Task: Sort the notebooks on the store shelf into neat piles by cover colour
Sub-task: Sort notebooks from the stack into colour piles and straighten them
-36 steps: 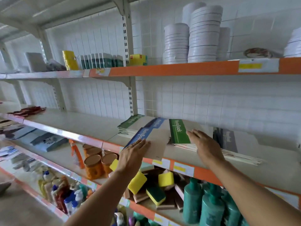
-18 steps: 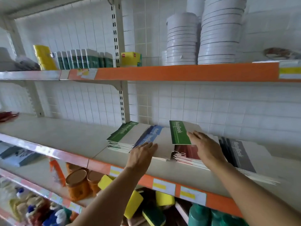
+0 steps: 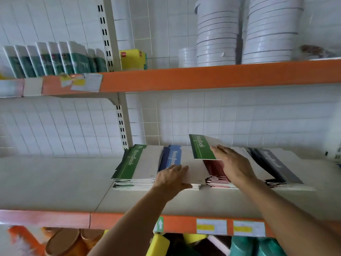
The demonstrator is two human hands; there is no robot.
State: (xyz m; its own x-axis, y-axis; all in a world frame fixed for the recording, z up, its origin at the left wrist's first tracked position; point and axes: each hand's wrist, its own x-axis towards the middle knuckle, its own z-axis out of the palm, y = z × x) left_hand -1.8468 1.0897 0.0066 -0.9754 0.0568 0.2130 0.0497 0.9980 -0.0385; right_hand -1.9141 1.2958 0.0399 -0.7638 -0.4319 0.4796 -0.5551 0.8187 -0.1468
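Flat on the shelf [image 3: 55, 183], our left hand [image 3: 170, 179] grips the blue-spined notebook pile [image 3: 174, 159]; right hand [image 3: 233, 165], fingers spread, presses a green-spined notebook [image 3: 201, 147].

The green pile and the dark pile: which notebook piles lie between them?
Head view: the blue pile and the red pile lie between the green pile and the dark pile.

The middle shelf [image 3: 55, 183] is a pale board with an orange front edge that carries price labels [image 3: 211, 226]. Four piles of notebooks lie side by side on its right half: a green-covered pile [image 3: 132, 163] at the left, a blue-covered pile [image 3: 172, 157] just beside it, a red-covered pile [image 3: 214, 169] next, and a dark grey pile [image 3: 276, 165] at the right. The left half of the board is bare.
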